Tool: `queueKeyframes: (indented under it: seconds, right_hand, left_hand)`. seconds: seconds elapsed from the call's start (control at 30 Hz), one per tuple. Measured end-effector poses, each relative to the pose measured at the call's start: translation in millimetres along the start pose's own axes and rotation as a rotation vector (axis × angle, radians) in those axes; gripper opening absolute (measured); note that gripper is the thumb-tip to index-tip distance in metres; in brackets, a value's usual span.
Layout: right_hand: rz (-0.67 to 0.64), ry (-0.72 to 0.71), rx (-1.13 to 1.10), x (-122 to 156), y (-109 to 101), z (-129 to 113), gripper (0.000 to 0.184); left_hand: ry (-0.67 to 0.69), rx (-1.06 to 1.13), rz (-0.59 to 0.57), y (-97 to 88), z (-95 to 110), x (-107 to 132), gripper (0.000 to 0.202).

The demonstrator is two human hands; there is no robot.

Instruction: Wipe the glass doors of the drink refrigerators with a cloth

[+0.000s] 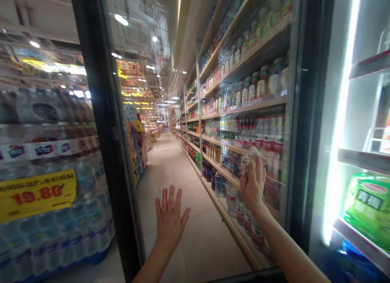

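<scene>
A tall glass door (195,218) with a black frame stands in front of me, with aisle and shelves showing in the pane. My left hand (170,222) lies against the lower middle of the glass, fingers spread, holding nothing. Higher and to the right, my right hand (253,183) presses a crumpled whitish cloth (252,156) to the pane. The cloth bunches out past the fingertips; the part beneath the palm is hidden.
Stacked packs of bottled water (61,222) with a yellow price sign (39,193) stand left of the door frame (105,112). At right is a lit cooler with shelf edges (365,161) and a green package (367,205). Shelves of bottles (256,85) line the aisle.
</scene>
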State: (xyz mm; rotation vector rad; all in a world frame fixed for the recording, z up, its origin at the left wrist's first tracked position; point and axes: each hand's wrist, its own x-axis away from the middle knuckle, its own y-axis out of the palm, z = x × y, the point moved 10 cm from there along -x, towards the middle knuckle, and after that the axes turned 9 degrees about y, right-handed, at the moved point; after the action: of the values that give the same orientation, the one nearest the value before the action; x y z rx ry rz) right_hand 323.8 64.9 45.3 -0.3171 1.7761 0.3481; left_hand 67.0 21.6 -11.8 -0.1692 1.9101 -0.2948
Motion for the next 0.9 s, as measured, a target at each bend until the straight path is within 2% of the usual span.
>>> queueKeyframes:
  seconds: [0.13, 0.2, 0.3, 0.37, 0.43, 0.47, 0.5, 0.57, 0.63, 0.67, 0.7, 0.73, 0.77, 0.87, 0.9]
  right_hand:
    - [-0.026, -0.118, 0.012, 7.3, 3.1, -20.0, 0.063]
    - [-0.055, -0.114, 0.032, 8.9, 4.1, -11.3, 0.057]
    - [-0.049, 0.081, 0.062, -1.6, -0.2, 37.1, 0.052]
    - [0.018, 0.275, 0.073, -13.0, -7.6, 76.9, 0.054]
    - [0.109, 0.393, 0.065, -21.0, -13.9, 95.7, 0.056]
    - [0.134, 0.395, 0.055, -22.9, -13.9, 91.7, 0.056]
    - [0.128, 0.348, 0.047, -23.2, -10.5, 77.7, 0.056]
    - [0.025, 0.132, 0.031, -15.2, 4.8, 26.4, 0.057]
    - [-0.126, -0.147, 0.002, 5.7, 21.9, -30.5, 0.057]
    - [-0.188, -0.263, -0.013, 16.5, 27.4, -49.7, 0.056]
    - [-0.226, -0.34, -0.021, 23.5, 29.9, -58.6, 0.056]
    - [-0.231, -0.366, -0.018, 24.1, 29.5, -56.4, 0.056]
    - [-0.198, -0.33, 0.0, 17.2, 26.3, -43.6, 0.056]
    - [0.004, 0.037, 0.08, -22.3, 8.7, 26.2, 0.06]
    - [0.051, 0.149, 0.09, -30.8, 5.1, 42.0, 0.061]
  left_hand:
    - [0.015, -0.005, -0.001, 0.9, 0.9, -0.7, 0.068]
    - [0.015, -0.003, -0.002, 1.2, 1.0, 0.0, 0.068]
    - [0.01, 0.006, -0.01, -0.9, -0.8, 2.1, 0.066]
    - [0.021, 0.023, -0.03, -3.1, -2.8, 1.8, 0.063]
    - [0.045, 0.04, -0.037, -7.3, -5.8, -2.9, 0.06]
    - [0.056, 0.046, -0.03, -10.0, -7.9, -7.3, 0.06]
    - [0.059, 0.046, -0.017, -12.9, -10.9, -12.8, 0.059]
    - [0.04, 0.033, 0.016, -17.3, -19.1, -25.2, 0.059]
    - [0.017, 0.012, 0.024, -17.3, -26.4, -35.6, 0.06]
    - [0.015, 0.002, 0.02, -16.3, -28.5, -38.9, 0.06]
    - [0.018, -0.006, 0.014, -15.1, -29.7, -40.7, 0.059]
    - [0.027, -0.01, 0.009, -13.9, -29.9, -41.2, 0.059]
    - [0.039, -0.011, 0.004, -12.9, -29.4, -40.7, 0.058]
    - [0.049, -0.005, 0.0, -10.9, -27.3, -36.8, 0.057]
    - [0.039, -0.004, -0.002, -10.3, -27.1, -35.9, 0.056]
